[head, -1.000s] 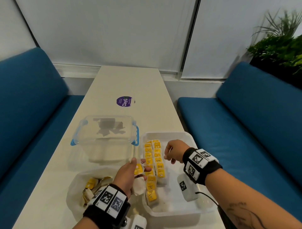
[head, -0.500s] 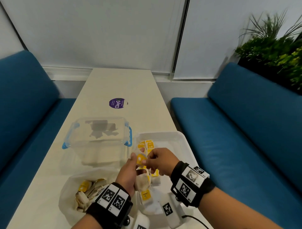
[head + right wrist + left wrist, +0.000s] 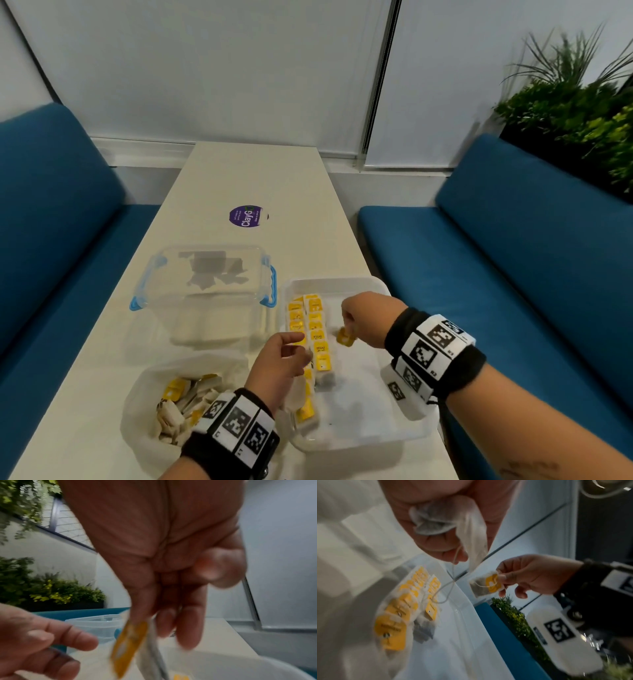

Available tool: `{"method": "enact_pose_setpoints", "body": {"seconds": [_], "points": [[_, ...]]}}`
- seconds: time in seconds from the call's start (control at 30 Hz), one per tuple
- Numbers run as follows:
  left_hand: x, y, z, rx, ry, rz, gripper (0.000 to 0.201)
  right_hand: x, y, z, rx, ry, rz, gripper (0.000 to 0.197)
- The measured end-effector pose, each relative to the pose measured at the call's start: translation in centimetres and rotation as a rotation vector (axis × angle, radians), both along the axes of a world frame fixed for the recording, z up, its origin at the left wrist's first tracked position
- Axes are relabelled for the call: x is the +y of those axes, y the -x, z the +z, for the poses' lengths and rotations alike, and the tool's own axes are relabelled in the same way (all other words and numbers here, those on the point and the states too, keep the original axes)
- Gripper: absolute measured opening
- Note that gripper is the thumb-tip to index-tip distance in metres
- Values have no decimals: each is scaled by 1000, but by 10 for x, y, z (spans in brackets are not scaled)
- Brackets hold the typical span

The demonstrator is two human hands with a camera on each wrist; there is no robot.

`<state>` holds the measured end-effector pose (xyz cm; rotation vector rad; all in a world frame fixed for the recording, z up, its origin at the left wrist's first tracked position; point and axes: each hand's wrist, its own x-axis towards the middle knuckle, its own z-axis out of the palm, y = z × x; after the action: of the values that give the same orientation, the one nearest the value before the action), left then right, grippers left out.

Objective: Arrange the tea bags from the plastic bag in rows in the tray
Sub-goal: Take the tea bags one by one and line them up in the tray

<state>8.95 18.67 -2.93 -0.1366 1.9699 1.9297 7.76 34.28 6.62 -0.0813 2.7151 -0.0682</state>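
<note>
I see the white tray (image 3: 404, 425) on the desk at near right, holding two adjacent rows of yellow-tagged tea bags (image 3: 317, 337) along its left side. One tea bag (image 3: 345, 337), grey pouch with yellow tag, hangs just right of the rows. Another tea bag (image 3: 436, 519), string dangling, is above the rows. The crumpled clear plastic bag (image 3: 144, 411) lies left of the tray, loose tea bags heaped inside.

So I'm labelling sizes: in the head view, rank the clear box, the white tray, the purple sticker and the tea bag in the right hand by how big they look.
1. white tray, nearer, so unsure against the box
2. clear box
3. purple sticker
4. tea bag
</note>
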Motion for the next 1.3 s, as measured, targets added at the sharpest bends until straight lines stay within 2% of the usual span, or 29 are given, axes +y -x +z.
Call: {"method": "enact_pose_setpoints", "body": {"seconds": [0.13, 0.2, 0.27, 0.4, 0.5, 0.6, 0.7, 0.83, 0.93, 1.03, 1.17, 1.3], "points": [[7, -5, 7, 229, 187, -149, 39, -11, -1, 10, -56, -31, 147, 10], [10, -6, 8, 281, 185, -156, 29, -16, -1, 11, -59, -8, 202, 6], [12, -5, 9, 284, 119, -131, 9, -17, 0, 7, -25, 124, 187, 6], [10, 0, 8, 238, 12, -47, 18, -13, -1, -9, 9, 593, -55, 5], [8, 3, 6, 214, -7, 5, 22, -6, -5, -24, -29, 760, -234, 11], [6, 3, 1, 182, 5, 8, 8, 2, -3, -35, 16, 869, -386, 19], [2, 8, -6, 92, -8, 64, 15, 7, 3, -38, 109, 720, -358, 28], [-2, 15, -9, 41, 5, 91, 14, 10, 7, -43, 119, 690, -366, 30], [-4, 17, -8, 26, -14, 100, 14, 11, 8, -51, 14, 679, -425, 26], [-6, 17, -6, 14, -27, 107, 13, 8, 7, -65, -149, 553, -418, 20], [-11, 16, -8, -10, -34, 113, 13, 5, 7, -82, -338, 387, -380, 23], [-15, 15, -7, -28, -37, 123, 12, 5, 11, -92, -336, 316, -367, 26]]}}
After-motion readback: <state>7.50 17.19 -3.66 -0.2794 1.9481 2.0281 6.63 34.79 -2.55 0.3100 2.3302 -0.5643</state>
